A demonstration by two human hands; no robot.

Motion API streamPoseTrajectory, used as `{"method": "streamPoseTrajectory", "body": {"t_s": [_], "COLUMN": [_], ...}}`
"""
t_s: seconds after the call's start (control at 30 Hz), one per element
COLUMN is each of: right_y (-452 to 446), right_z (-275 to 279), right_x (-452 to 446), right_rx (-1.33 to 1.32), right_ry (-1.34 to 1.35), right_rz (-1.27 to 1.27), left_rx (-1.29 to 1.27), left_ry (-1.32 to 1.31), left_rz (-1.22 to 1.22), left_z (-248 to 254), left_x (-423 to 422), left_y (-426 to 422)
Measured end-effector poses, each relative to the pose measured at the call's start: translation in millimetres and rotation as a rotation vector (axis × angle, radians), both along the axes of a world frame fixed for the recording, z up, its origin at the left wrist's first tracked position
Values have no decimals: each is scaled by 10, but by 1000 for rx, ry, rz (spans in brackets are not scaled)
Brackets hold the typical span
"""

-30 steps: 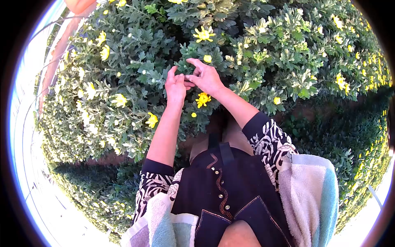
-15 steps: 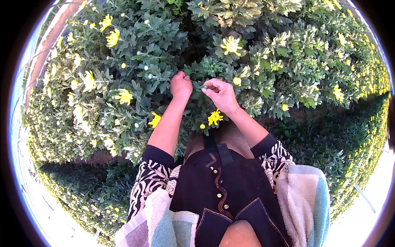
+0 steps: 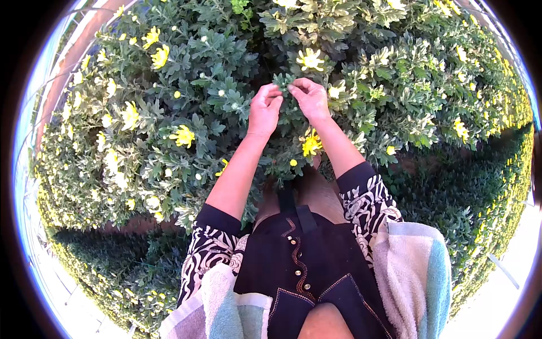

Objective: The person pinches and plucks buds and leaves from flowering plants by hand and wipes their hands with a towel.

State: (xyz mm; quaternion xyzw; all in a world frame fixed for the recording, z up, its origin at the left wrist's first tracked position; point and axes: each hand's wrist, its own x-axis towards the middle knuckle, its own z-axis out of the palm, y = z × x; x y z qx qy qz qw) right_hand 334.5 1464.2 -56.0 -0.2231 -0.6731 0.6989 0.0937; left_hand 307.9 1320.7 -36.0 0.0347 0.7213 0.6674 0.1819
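Observation:
A leafy green chrysanthemum shoot (image 3: 284,82) stands between my two hands, in the middle of the flowering bushes. My right hand (image 3: 311,100) pinches it from the right with thumb and forefinger. From the left, my left hand (image 3: 265,110) has its fingertips closed at the same leaves; exactly what they grip is partly hidden. Just above my right hand is an open yellow flower (image 3: 310,60). Another yellow flower (image 3: 311,143) sits below my right wrist, with a small round yellow bud (image 3: 293,163) beside it.
Dense chrysanthemum bushes (image 3: 192,101) with yellow blooms and pale buds spread on both sides. Behind me runs a shaded strip, then another flowering row (image 3: 485,226). A towel (image 3: 409,265) hangs over my shoulders. A reddish-brown beam (image 3: 70,62) shows at the upper left.
Both hands have moved up and come closer together at a leafy shoot. My left hand has turned from a closed fist to a fingertip grip. The small pale bud at my right fingertips no longer shows.

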Motion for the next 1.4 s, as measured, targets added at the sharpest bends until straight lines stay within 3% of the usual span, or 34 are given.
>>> {"method": "streamPoseTrajectory", "body": {"t_s": [0.1, 0.17, 0.23, 0.33, 0.37, 0.43, 0.5, 0.57, 0.6, 0.7, 0.73, 0.83, 0.87, 0.9, 0.97, 1.0, 1.1, 1.17, 1.3, 1.4], "right_y": [-97, -172, -201, -160, -124, -23, -2, -47, -30, -35, -20, -10, -35, -31, -16, 19, 58, 41, -8, -33], "right_z": [-63, -94, -95, -239, -261, -292, -110, 180, 282, 167, 138, -48, -94, -135, -145, -44, -156, -73, -54, -2], "right_x": [78, 160, 201, 221, 235, 273, 275, 249, 227, 96, 94, 106, 115, 142, 229, 269, 365, 352, 343, 348], "right_rx": [-59, -144, -231, 264, 262, 610, 489, -21, -16, -87, -213, -176, -5, -7, 576, 731, 649, 392, 33, 120], "right_ry": [-18, -59, -101, -394, -397, -402, -362, 101, 148, 155, 29, -118, -140, -141, -296, -378, -231, 1, 28, 65], "right_rz": [2, -9, -22, 2, 2, 48, 90, 130, 203, 188, 118, 52, 46, 44, 57, 167, 196, 197, 241, 200], "left_rx": [-19, -192, -156, -121, -73, 22, 18, 2, 0, -165, -105, -1, 8, 16, 54, 94, 93, 111, 203, 274], "left_ry": [22, 157, 151, 209, 126, -38, -35, 148, 145, 328, 220, 51, 49, 47, 10, -26, -122, -161, -237, -305], "left_rz": [-11, 54, 93, 110, 137, 190, 196, 133, 133, 50, 85, 129, 123, 118, 140, 164, 120, 128, 175, 184], "left_z": [-32, -92, -195, -257, -234, -181, -252, -312, -321, -282, -262, -188, -195, -201, -223, -236, -179, -150, -238, -254], "left_x": [31, 53, 75, 82, 86, 85, 81, 67, 71, 81, 108, 168, 183, 195, 199, 193, 162, 167, 183, 186], "left_y": [14, 1, -24, -49, -47, -36, -35, -27, -26, 28, 37, 40, 35, 32, 34, 27, -10, -1, 35, 47]}}
